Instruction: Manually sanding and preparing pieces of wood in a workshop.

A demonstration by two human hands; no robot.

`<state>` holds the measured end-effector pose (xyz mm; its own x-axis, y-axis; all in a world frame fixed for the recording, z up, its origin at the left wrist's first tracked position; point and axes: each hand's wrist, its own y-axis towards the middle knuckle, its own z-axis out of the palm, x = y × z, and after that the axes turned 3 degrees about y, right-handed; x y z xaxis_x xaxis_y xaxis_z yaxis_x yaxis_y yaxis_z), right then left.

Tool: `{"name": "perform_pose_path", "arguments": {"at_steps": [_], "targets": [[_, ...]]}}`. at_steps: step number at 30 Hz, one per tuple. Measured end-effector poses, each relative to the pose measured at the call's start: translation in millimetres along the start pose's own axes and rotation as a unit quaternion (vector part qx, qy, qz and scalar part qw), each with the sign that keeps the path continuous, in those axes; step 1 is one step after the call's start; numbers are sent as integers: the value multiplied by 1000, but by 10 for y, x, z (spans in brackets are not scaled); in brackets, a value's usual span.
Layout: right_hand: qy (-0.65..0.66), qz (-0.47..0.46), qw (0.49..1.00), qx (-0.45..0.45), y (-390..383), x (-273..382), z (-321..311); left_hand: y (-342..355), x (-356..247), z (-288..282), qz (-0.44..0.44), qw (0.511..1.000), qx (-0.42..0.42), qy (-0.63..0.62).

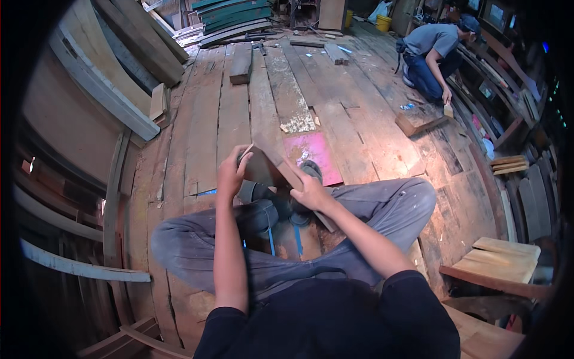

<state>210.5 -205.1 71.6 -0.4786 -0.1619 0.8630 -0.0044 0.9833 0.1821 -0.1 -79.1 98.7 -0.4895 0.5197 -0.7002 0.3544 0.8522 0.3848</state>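
The plank floor (197,131) spreads out on every side of the pink sheet (324,157), my landmark here. Tall leaning boards (143,36) stand well to the sheet's left, a green-edged stack (233,18) lies far beyond it, and a co-worker (433,51) crouches beyond it to the right over an angled timber (412,124). Smaller, a wooden block (241,64) rests beyond the sheet, toward the left. The wooden piece (263,170) is held up off the floor, just left of the sheet and nearer the wearer; whether it is one board or two joined, I cannot tell. The left hand (230,170) grips its left side, while the right hand (312,192) is closed on its right edge. To handle it well, I would keep both grips firm and level, turn it slowly so that light reaches the dark face, and keep fingertips clear of any rough edge. Its long edge, which I take for the long axis, runs aslant: the far end points past the sheet's left side, the near end back toward the wearer's right thigh, short of the sheet's near right corner.
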Motion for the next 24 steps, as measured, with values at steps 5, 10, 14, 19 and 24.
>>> {"name": "perform_pose_path", "arguments": {"at_steps": [5,10,14,19,24], "targets": [[-61,100,993,8,22,-576,85,32,151,6,-15,1000,-12,-23],[80,-9,994,68,88,343,-56,10,247,-41,-20,998,-2,-60],[-92,49,994,15,-30,-384,41,15,172,8,3,999,-3,-50],[19,57,997,41,99,-45,52,5,393,25,-4,999,-7,-52],[26,56,997,36,54,53,-37,-28,124,-19,-13,997,-5,-78]]}}
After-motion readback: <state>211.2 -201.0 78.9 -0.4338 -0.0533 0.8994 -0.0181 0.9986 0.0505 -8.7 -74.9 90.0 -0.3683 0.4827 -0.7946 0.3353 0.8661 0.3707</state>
